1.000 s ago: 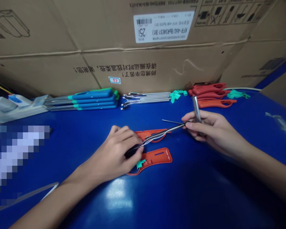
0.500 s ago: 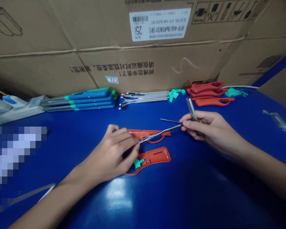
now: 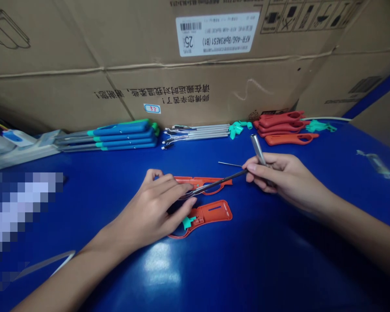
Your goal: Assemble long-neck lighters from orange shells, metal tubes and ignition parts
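Observation:
My left hand (image 3: 156, 206) is closed, its fingertips pinching the near end of a thin bundle of wires (image 3: 216, 184). The bundle runs up and to the right into my right hand (image 3: 281, 175), which is closed round a silver metal tube (image 3: 257, 149) that sticks up from the fist. Under the wires lie two orange plastic handle halves: one (image 3: 204, 182) beneath the bundle, the other (image 3: 209, 215) nearer me with a green trigger piece (image 3: 188, 222) by my left thumb. A thin metal rod (image 3: 229, 164) lies on the blue table (image 3: 247, 260) by my right fingers.
Cardboard boxes (image 3: 195, 65) wall off the back. Along their foot lie blue-handled finished pieces (image 3: 117, 136), silver tubes with wires (image 3: 198, 131), green parts (image 3: 238, 127) and stacked orange halves (image 3: 284, 125). White plastic packaging (image 3: 16, 147) sits at the far left.
The wire bundle has been drawn straighter and tauter between my hands. My right hand and the tube have shifted slightly left, with the tube tilting further left.

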`<action>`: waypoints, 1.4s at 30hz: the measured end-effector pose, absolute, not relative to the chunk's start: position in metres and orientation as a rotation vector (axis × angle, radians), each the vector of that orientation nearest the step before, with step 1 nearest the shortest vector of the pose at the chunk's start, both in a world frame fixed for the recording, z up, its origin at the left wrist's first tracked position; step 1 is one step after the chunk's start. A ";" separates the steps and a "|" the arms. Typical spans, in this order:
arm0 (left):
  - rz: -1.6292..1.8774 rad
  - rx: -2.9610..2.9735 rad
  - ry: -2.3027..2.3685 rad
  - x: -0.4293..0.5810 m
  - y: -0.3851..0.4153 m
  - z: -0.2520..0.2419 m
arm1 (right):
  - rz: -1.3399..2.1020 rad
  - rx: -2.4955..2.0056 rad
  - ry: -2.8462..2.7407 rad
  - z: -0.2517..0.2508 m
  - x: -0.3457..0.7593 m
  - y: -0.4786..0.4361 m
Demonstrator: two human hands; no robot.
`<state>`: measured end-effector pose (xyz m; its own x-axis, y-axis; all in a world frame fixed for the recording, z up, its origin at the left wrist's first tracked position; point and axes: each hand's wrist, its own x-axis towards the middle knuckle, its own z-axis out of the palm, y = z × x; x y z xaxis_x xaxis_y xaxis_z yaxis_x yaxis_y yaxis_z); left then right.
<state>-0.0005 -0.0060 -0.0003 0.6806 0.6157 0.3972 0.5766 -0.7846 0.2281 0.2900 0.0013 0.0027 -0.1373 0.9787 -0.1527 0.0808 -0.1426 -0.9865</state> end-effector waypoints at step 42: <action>0.754 2.617 0.999 0.001 -0.005 -0.003 | 1.278 -1.354 -1.350 0.002 0.289 0.000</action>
